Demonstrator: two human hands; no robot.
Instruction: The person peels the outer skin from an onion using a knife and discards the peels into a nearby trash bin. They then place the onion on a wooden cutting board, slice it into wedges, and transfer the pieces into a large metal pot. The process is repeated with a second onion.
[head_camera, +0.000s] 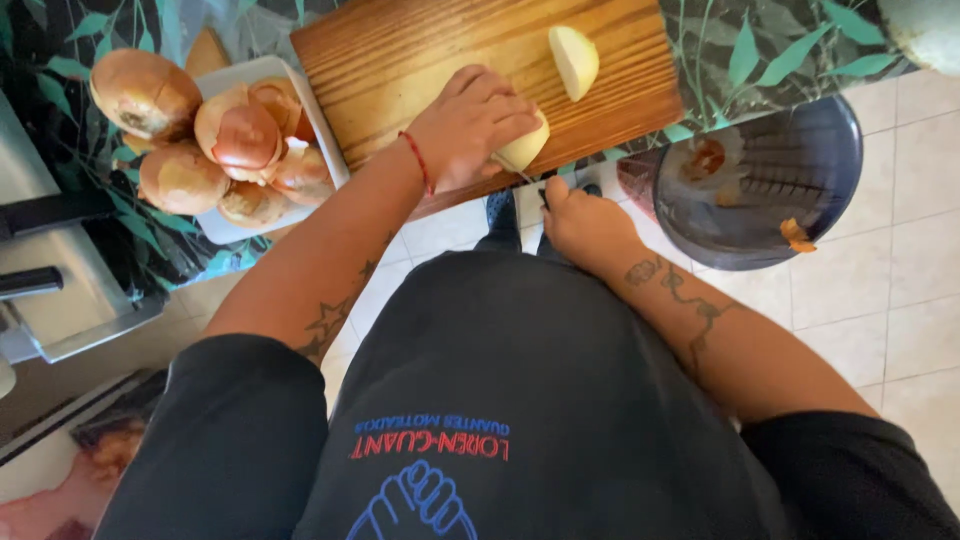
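Head view showed the left hand (470, 125) with fingers curled down over a pale peeled onion half (524, 150), pressing it to the near edge of the wooden cutting board (420, 50). The right hand (585, 222), at five o'clock from it, was closed around a knife (528, 180); the handle was hidden in the fist and only a sliver of blade showed. Another pale onion half (575, 60) lay at one o'clock. A white tray (325, 130) of brown-skinned onions (180, 178) sat at nine o'clock. A dark round bin (760, 210) stood at three o'clock, its contents hard to make out.
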